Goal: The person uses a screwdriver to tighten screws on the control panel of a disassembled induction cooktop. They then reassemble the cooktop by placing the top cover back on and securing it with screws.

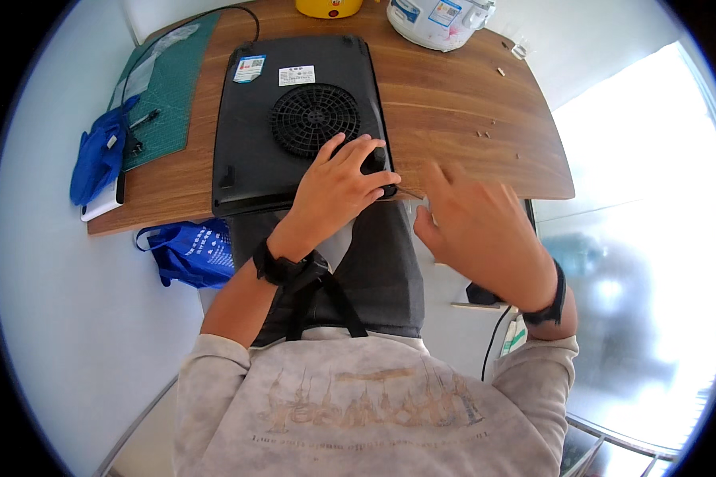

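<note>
A black induction cooker lies upside down at the table's near edge, its round fan grille facing up. My left hand rests on its near right corner with the fingers spread, the thumb and fingertips beside a black foot. Just right of that corner, my right hand is closed, its fingers smeared by motion. A thin metal shaft, apparently a screwdriver's, runs from the right hand to the corner. The handle is hidden in the hand.
Several small bits lie on the wooden table. At the back stand a white rice cooker and a yellow appliance. Left are a green cutting mat, a cable with a plug and blue cloth. A blue bag hangs below.
</note>
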Available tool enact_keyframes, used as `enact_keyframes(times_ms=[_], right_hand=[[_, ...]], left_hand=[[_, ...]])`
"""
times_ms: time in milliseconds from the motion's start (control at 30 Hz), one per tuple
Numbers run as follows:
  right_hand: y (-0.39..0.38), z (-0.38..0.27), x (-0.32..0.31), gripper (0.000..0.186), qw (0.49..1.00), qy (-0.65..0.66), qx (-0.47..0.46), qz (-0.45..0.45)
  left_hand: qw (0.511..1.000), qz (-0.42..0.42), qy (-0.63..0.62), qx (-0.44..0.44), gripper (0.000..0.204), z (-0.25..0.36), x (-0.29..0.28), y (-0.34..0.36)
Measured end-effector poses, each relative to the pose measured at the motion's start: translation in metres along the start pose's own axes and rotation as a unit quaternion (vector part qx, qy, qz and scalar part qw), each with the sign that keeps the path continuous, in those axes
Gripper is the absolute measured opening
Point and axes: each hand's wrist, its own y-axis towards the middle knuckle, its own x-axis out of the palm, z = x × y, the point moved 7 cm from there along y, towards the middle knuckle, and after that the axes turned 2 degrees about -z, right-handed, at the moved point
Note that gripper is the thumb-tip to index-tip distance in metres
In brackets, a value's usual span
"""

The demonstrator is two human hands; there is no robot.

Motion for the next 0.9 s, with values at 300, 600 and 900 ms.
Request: enact_keyframes(times_ms=[300, 600, 900], right_hand=[[-0.004, 0.022, -0.021, 0.027, 0.963, 0.263, -0.006, 0.053], [-0.009, 0.022, -0.019, 0.039, 0.962, 0.238, 0.043, 0.127], [0.009, 0.035, -0.009, 0.033, 0.970, 0.225, 0.070, 0.056]], left_hand=[[1.000, 0.014, -0.013, 0.007, 0.028, -0.002, 0.003, -0.002], [1.000, 0.012, -0.009, -0.002, 0.032, -0.001, 0.001, -0.004], [0.999, 0.031, -0.008, 0.006, 0.032, -0.001, -0.004, -0.003]])
